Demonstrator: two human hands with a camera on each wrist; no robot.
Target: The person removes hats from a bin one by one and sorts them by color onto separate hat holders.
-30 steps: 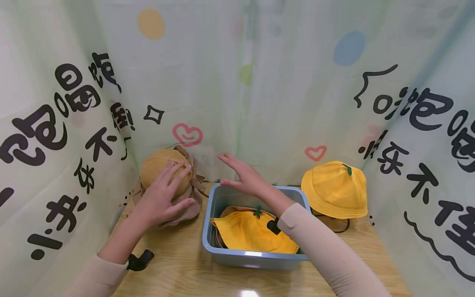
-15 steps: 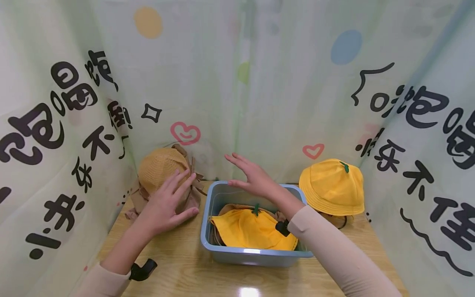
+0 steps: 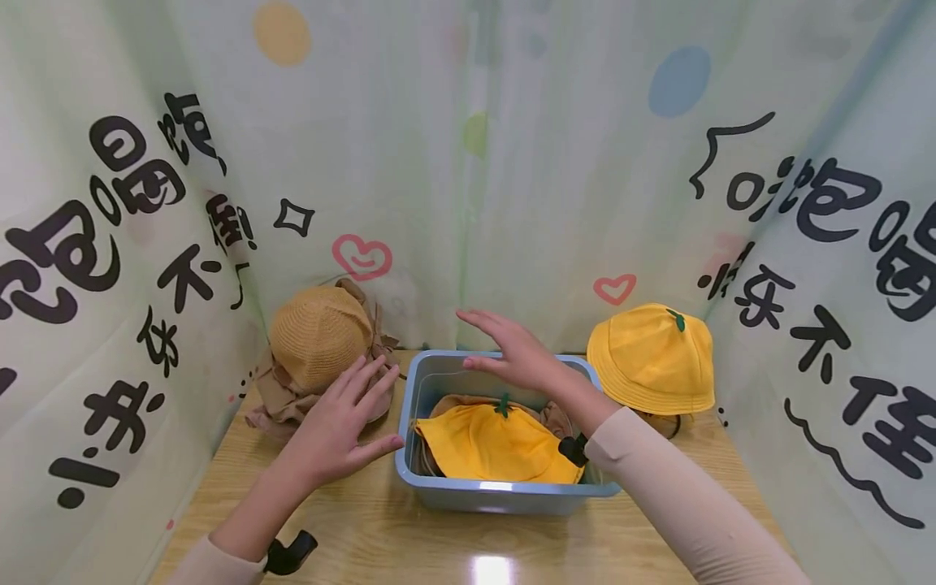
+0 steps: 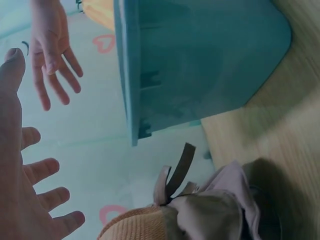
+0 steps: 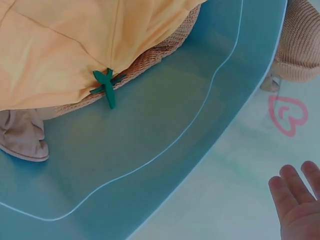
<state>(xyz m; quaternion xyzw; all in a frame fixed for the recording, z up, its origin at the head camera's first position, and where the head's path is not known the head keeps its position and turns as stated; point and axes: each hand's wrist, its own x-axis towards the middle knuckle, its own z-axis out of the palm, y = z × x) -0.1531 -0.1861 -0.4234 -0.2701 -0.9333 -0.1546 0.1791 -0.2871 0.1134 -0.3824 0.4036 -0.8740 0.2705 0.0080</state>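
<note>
My left hand, fingers spread and nothing in it, hovers in front of a tan straw hat with brown cloth trim and a bow. Over the back of a blue plastic bin, my right hand hangs in the air, holding nothing. Inside the bin a yellow bucket hat with a green sprout lies on top of another tan straw hat, mostly hidden. A second yellow bucket hat stands right of the bin, with something brown partly hidden beneath it.
A wooden table carries the bin and hats. Pale curtains with printed black writing and hearts enclose it at the back and both sides. Small black wrist cameras sit on both forearms.
My left hand has drawn back from over the straw hat, toward me and slightly right. The right hand has shifted a little right. The hats and bin stay put; the view tilts slightly.
</note>
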